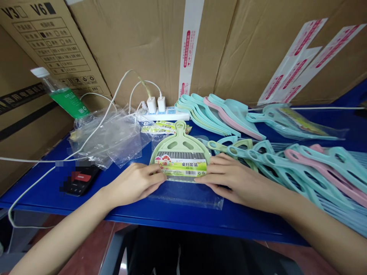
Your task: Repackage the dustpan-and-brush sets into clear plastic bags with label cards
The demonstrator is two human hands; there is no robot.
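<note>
1. Cardboard cartons (149,46) stand behind a blue worktop (86,202).
2. Between the left hand (134,183) and right hand (235,179), a pale green dustpan set (180,141) lies flat, its labelled card facing up, with a clear plastic bag (186,199) just nearer the person.
3. Curled fingers (156,176) of both hands grip the set's side edges (the barcode shows between them).
4. Right of the fingers, teal and pink dustpans (301,172) overlap.
5. Left of them lie a phone (82,179) and crumpled plastic bags (110,135); beyond them sits a white power strip (164,114).

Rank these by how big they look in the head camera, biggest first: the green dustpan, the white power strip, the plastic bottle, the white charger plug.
1. Green dustpan
2. White power strip and plastic bottle: they look alike, too close to rank.
3. White charger plug
</note>
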